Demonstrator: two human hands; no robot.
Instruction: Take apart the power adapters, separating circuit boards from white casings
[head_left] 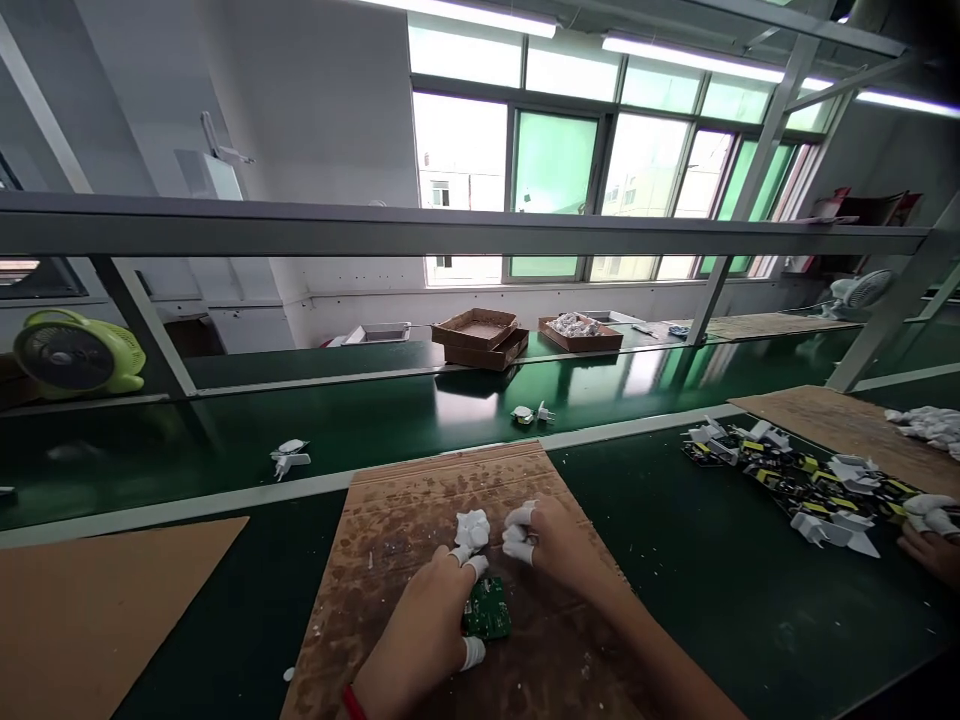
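Observation:
A green circuit board (489, 608) lies on the worn brown cardboard in front of me. My left hand (427, 615), with white finger cots, spans it, fingertips at its far edge and thumb at its near edge. Just beyond those fingertips sits a crumpled-looking white lump (472, 529), its kind unclear. My right hand (553, 540), also in finger cots, is to the right of the lump and apart from it. Its fingers are curled together, and whatever they may hold is hidden.
Boards with white plastic parts (806, 475) are heaped on the right, beside another person's hand (930, 530). White plug pieces (532, 413) lie on the green belt (375, 420). Cardboard trays (480, 335) stand beyond. A metal rail (337, 232) crosses overhead; a green fan (79, 352) stands left.

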